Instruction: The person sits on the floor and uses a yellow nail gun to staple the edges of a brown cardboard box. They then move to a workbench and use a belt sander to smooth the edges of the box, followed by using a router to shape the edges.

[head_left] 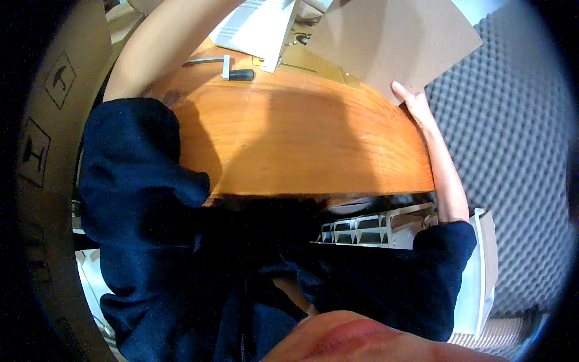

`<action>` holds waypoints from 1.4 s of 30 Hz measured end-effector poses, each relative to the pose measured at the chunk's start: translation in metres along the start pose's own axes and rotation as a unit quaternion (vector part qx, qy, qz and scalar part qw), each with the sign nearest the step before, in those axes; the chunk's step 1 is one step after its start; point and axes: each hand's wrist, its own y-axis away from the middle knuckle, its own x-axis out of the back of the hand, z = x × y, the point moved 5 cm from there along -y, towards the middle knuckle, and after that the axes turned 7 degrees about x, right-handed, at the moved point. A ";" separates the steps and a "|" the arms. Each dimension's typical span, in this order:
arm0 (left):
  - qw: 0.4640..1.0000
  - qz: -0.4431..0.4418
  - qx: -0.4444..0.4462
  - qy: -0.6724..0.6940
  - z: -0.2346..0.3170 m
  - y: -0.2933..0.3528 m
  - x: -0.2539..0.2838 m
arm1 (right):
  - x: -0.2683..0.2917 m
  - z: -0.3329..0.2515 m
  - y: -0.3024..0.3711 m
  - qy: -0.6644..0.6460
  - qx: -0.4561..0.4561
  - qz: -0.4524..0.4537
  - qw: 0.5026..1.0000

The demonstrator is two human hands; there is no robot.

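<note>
My right hand grips the lower edge of a flat brown cardboard sheet, its thumb lying on the near face. The sheet stands tilted over the far right of the wooden table. My left forearm reaches up and out past the top edge, so that hand is out of sight. Below the forearm lies a metal tool with a black handle; its exact kind is unclear. Beside it is a white sheet with grey stripes. A brown flat piece lies partly under the cardboard sheet.
Dark egg-crate foam covers the right side. A large carton with printed symbols stands along the left. Under the table's near edge sits a pale plastic rack with open compartments. A white panel stands by my right elbow.
</note>
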 end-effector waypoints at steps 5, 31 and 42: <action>0.996 0.031 -0.020 -0.075 0.026 0.039 0.014 | -0.003 -0.018 0.028 0.014 -0.045 -0.004 0.999; 0.983 -0.111 0.095 0.114 -0.021 0.056 -0.095 | 0.135 -0.194 0.078 0.277 0.040 0.052 0.959; 0.972 0.180 -0.113 0.099 0.032 0.048 -0.035 | 0.117 -0.187 0.020 0.354 0.072 -0.015 0.932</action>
